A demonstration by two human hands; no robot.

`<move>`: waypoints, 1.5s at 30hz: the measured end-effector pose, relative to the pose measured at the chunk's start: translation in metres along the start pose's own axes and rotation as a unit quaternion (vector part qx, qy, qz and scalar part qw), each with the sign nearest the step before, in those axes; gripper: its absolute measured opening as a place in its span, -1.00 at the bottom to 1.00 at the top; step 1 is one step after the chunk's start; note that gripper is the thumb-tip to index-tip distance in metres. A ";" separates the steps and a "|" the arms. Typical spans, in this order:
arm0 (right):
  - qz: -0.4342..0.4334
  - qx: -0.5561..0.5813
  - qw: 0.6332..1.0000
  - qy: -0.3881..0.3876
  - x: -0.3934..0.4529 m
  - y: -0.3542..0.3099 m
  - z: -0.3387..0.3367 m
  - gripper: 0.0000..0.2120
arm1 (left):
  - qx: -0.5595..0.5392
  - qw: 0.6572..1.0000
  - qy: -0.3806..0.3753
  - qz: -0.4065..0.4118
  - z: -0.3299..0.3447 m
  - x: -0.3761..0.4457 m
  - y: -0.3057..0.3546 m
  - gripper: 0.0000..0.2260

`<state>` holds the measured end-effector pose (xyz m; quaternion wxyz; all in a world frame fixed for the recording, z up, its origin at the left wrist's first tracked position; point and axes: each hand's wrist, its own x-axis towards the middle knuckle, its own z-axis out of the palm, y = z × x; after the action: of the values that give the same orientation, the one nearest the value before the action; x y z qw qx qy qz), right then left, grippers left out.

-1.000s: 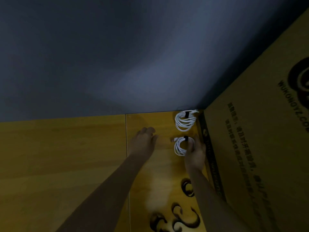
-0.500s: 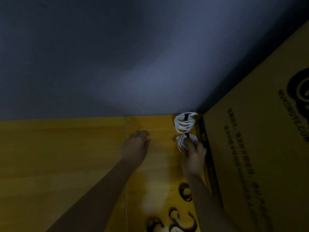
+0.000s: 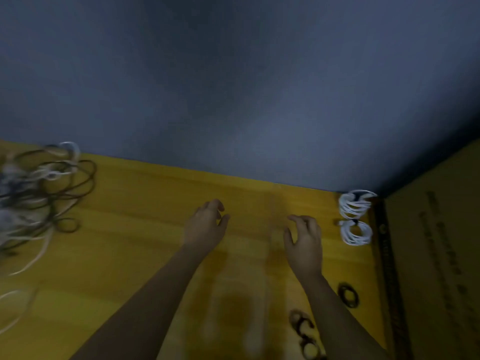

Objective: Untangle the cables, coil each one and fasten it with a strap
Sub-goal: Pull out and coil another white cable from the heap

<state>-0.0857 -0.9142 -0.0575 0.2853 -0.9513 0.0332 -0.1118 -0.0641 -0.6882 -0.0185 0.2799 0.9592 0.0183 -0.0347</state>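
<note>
At the far left edge of the yellow wooden table (image 3: 135,229) lies the tangled heap of cables (image 3: 39,196), dark and pale strands looped through one another and partly cut off by the frame, with one more pale loop (image 3: 14,307) nearer the person. Mid-table, the left hand (image 3: 205,227) hovers with loosely curled fingers and holds nothing; just right of it, the right hand (image 3: 304,242) does the same, fingers spread and relaxed. Further right, near a cardboard box (image 3: 436,255), two coiled white cables (image 3: 355,219) sit one behind the other, each cinched by a dark strap. Spare dark straps (image 3: 348,294) lie near the right forearm. The risk ahead is probably in the heap: pulling one strand hard could tighten knots or drag the whole mass off the table edge.
</note>
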 end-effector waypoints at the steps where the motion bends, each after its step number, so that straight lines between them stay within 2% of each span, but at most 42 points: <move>1: -0.016 0.008 1.000 -0.016 -0.003 -0.024 0.007 -0.76 | 0.011 1.000 0.011 -0.016 -0.016 -0.010 -0.022 -0.81; 9: -0.169 -0.001 0.969 -0.180 -0.056 -0.242 0.105 -0.76 | 0.113 0.968 0.084 -0.207 -0.177 -0.120 -0.227 -0.80; 13: -0.213 -0.051 0.945 -0.241 -0.090 -0.356 0.170 -0.74 | 0.130 0.953 0.095 -0.257 -0.255 -0.174 -0.335 -0.78; 18: -0.270 -0.041 0.929 -0.252 -0.117 -0.489 0.238 -0.74 | 0.127 0.942 0.098 -0.295 -0.323 -0.209 -0.435 -0.78; 21: -0.306 -0.040 0.917 -0.251 -0.121 -0.545 0.269 -0.72 | 0.137 0.938 0.092 -0.305 -0.347 -0.209 -0.478 -0.75; 32: -0.393 -0.032 0.879 -0.267 -0.075 -0.647 0.383 -0.75 | 0.141 0.933 0.073 -0.324 -0.380 -0.155 -0.589 -0.74; 38: -0.374 0.009 0.885 -0.279 -0.065 -0.688 0.432 -0.76 | 0.128 0.939 0.047 -0.316 -0.395 -0.123 -0.639 -0.73; 42: -0.359 0.030 0.893 -0.270 -0.076 -0.690 0.443 -0.80 | 0.119 0.957 0.017 -0.263 -0.401 -0.096 -0.666 -0.74; 45: -0.320 0.047 0.916 -0.239 -0.098 -0.677 0.434 -0.81 | 0.120 0.973 -0.027 -0.196 -0.394 -0.083 -0.673 -0.75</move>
<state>-0.0807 -0.1042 -0.0561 0.2781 -0.8949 -0.3475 0.0324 -0.1617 0.0895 -0.0419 0.1513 0.9622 0.1939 -0.1169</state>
